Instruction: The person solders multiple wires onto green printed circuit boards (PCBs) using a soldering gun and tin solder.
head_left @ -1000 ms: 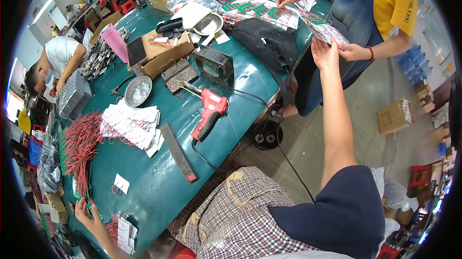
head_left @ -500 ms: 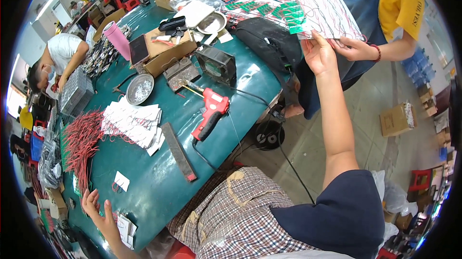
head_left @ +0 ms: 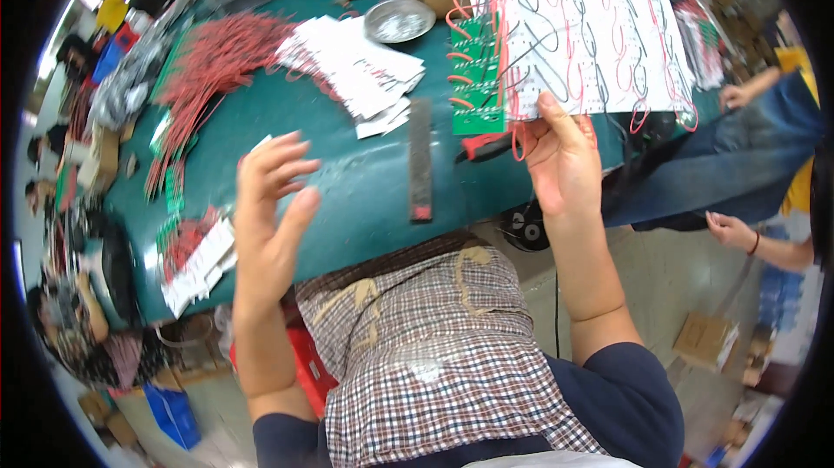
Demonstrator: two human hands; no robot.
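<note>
My right hand grips the lower edge of a white sheet, thumb on top. Red and black wires loop across the sheet, and a strip of green circuit boards runs along its left side with red wires attached. Raised over the near left part of the table, my left hand is empty, its fingers apart and slightly blurred. Beyond it lie a fanned bundle of red wires and overlapping white cards. Under the sheet, the red glue gun shows only in part.
A dark flat bar lies on the green table. Behind it stands a round metal dish. Another pile of red wires and white cards sits at the near left edge. A co-worker in blue and yellow stands at the right.
The sheet, held by both my right hand and the co-worker before, is now in my right hand alone and nearer me. My left hand has risen, and the view has turned left.
</note>
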